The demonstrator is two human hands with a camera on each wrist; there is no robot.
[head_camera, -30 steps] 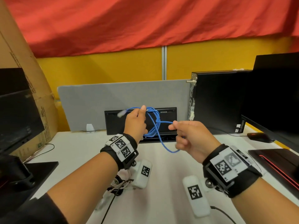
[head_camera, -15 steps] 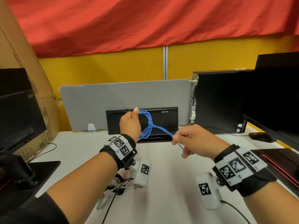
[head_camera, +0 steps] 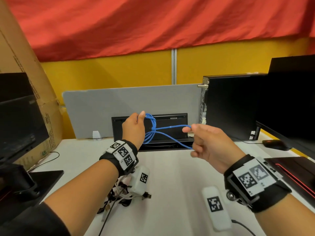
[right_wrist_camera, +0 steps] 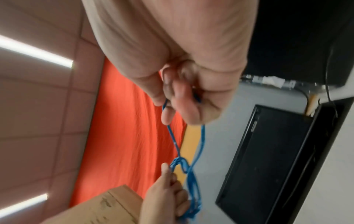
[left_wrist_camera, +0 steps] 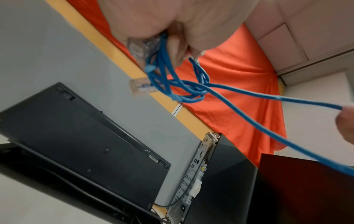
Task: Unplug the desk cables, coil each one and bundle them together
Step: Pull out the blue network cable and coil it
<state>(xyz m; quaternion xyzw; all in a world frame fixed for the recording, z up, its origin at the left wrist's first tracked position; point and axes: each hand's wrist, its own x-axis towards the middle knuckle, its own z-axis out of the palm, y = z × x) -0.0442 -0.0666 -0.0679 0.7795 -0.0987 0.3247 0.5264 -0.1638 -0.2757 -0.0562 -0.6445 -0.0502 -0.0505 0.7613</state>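
A blue network cable (head_camera: 152,129) is coiled into several loops in the air above the desk. My left hand (head_camera: 134,128) grips the top of the coil, with clear plugs (left_wrist_camera: 140,87) hanging by its fingers. My right hand (head_camera: 202,142) pinches a loop of the same blue cable (right_wrist_camera: 173,137) and holds it out to the right, so two strands run taut from a wrap around the coil's middle (left_wrist_camera: 175,97). A bundle of other cables (head_camera: 122,193) lies on the white desk (head_camera: 170,176) under my left wrist.
A black cable box (head_camera: 170,126) stands open at the back of the desk before a grey divider (head_camera: 119,106). A black computer tower (head_camera: 228,106) and monitor (head_camera: 293,99) are at right, a laptop (head_camera: 293,169) near right, another monitor (head_camera: 18,120) and cardboard (head_camera: 22,65) at left.
My right hand has drawn the cable loop out to the right, tightening the wrap around the coil. My left hand has turned so the coil hangs narrower.
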